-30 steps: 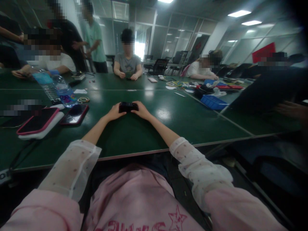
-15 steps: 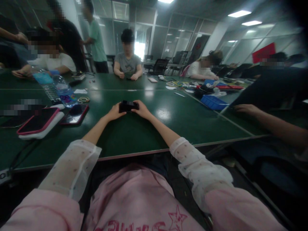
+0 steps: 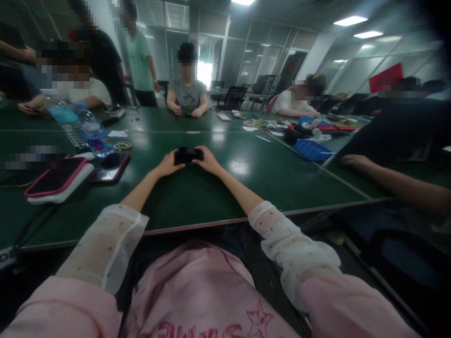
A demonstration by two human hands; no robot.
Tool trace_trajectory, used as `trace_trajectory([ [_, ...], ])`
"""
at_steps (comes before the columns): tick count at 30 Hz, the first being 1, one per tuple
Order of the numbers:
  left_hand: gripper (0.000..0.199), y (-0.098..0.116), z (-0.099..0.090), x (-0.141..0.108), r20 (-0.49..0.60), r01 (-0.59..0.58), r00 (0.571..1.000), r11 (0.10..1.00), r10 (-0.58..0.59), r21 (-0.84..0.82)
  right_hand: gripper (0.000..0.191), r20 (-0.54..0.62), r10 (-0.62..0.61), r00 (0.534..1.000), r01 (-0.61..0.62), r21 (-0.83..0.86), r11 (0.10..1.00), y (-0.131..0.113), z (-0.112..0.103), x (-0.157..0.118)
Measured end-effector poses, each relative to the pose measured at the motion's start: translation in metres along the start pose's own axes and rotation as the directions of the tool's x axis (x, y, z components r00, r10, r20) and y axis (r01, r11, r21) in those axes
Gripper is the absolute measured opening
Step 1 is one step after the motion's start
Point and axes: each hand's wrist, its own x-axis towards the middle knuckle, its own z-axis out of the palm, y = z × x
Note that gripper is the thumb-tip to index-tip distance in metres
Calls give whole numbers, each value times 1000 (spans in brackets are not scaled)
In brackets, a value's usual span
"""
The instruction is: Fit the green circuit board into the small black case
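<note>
Black device (image 3: pixel 189 156) left of blue tray (image 3: pixel 313 149); your left hand (image 3: pixel 170 163) and right hand (image 3: pixel 210 161) grasp its ends. Change: co-worker's forearm (image 3: pixel 398 179) now stretches right of tray; your hold looks undisturbed.

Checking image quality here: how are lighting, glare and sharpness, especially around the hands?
Head view: ceiling lights are bright, with pale glare on the green table; head view: the black object between left hand and right hand is too dark for fine detail; head view: soft overall, upper-right corner black, bottles slanted, probably wide-angle distortion.
</note>
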Motion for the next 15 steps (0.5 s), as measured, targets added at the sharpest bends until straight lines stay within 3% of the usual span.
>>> trace_trajectory([
  [9,93,-6,4,3,-17,-11,1000,1000,11,-16,50,-33,-6,999,7,9,1000,-2,-2,2],
  [15,86,-6,3,4,-7,-19,1000,1000,19,15,51,-51,-14,999,15,13,1000,-3,-4,3],
])
